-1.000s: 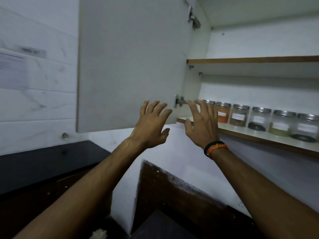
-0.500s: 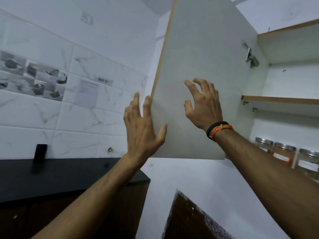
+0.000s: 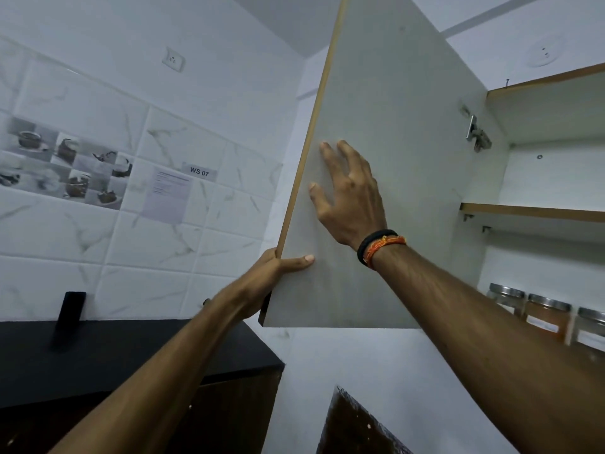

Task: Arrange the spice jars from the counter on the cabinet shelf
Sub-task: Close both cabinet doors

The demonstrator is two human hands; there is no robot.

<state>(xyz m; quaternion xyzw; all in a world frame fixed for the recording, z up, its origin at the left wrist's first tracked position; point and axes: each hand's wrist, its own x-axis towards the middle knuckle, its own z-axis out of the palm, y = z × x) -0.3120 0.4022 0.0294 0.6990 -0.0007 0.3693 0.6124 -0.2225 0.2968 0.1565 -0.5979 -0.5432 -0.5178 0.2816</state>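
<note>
The pale cabinet door (image 3: 406, 126) stands swung open in front of me. My left hand (image 3: 271, 276) grips its lower free edge, thumb on the inner face and fingers behind. My right hand (image 3: 350, 194) lies flat on the inner face with fingers spread, holding nothing. Three spice jars with metal lids show at the lower right of the cabinet: a clear one (image 3: 505, 298), one with orange powder (image 3: 546, 317) and a third (image 3: 591, 329). My right forearm hides the shelf they stand on.
An upper shelf (image 3: 530, 210) crosses the cabinet interior, with a metal hinge (image 3: 476, 134) on the door. A black counter (image 3: 98, 352) runs along the tiled wall at left, with a dark upright object (image 3: 70, 314) on it. A wall socket (image 3: 173, 59) sits high up.
My left hand has closed on the door's lower edge and my right hand has come flat onto the inner face. The view has tilted up and left, so fewer jars show.
</note>
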